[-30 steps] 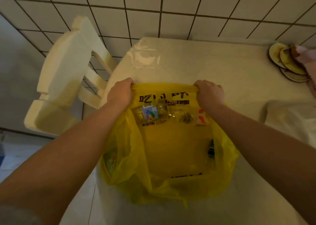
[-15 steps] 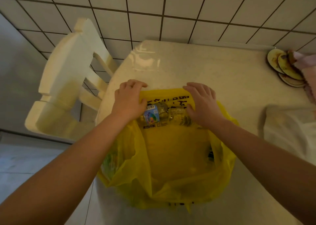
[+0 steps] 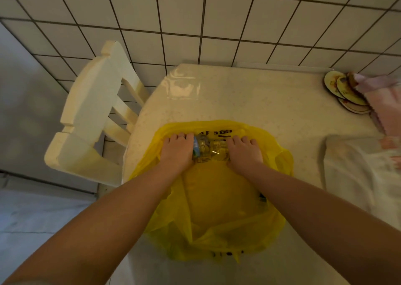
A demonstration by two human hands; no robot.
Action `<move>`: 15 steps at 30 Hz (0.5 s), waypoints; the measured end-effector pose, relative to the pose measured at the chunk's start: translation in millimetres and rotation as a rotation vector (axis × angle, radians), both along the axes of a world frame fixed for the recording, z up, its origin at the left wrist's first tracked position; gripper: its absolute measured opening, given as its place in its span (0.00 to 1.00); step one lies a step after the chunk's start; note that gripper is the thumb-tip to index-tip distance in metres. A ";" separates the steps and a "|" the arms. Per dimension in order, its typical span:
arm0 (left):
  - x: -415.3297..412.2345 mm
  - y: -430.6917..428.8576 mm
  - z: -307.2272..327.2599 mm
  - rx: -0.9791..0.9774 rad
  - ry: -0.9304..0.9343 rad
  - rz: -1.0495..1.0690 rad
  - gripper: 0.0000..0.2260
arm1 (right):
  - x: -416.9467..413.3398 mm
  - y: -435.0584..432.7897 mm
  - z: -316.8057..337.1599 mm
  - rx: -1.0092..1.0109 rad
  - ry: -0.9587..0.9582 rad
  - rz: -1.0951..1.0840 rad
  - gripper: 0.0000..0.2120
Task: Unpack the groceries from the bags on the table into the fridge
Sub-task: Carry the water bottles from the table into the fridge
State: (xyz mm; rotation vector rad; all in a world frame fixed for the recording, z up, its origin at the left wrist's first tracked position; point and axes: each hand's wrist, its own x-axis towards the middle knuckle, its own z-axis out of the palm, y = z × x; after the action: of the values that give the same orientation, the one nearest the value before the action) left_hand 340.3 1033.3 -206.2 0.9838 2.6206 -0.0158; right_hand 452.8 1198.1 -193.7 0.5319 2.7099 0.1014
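Observation:
A yellow plastic bag [image 3: 219, 215] lies open on the pale table [image 3: 249, 98], its mouth toward me. At its far end lies a clear plastic bottle [image 3: 209, 149] with a blue label, on its side. My left hand [image 3: 176, 152] covers the bottle's left end, fingers curled over it. The bottle's right end is under my right hand [image 3: 244, 152], which grips it the same way. Both ends of the bottle are hidden under my hands. A small dark item [image 3: 262, 199] shows by the bag's right wall.
A white wooden chair [image 3: 91, 115] stands at the table's left edge. A white bag [image 3: 358, 172] lies to the right of the yellow one. Round coasters [image 3: 342, 91] and a pink cloth [image 3: 384, 104] sit at the far right corner. A tiled wall runs behind.
My hands let go of the bag's far rim, reached into the bag and closed over the two ends of the bottle. The camera rose, so the table looks further away.

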 end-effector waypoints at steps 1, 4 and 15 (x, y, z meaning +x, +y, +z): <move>-1.3 1.4 -0.8 0.004 -0.009 0.007 0.33 | -2.0 -0.1 -0.8 -0.006 -0.009 -0.006 0.32; -5.5 0.3 -3.2 0.067 -0.033 0.037 0.32 | -1.7 2.7 0.1 -0.024 0.005 0.009 0.34; 26.8 -27.8 57.5 0.868 -0.150 0.251 0.31 | 47.0 3.2 79.6 -0.203 0.437 -0.153 0.35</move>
State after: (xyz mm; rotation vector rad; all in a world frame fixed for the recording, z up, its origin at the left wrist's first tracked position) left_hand 367.2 1005.5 -148.7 0.8122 2.5775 1.2814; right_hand 499.8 1201.2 -114.2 0.7717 3.0324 -0.3678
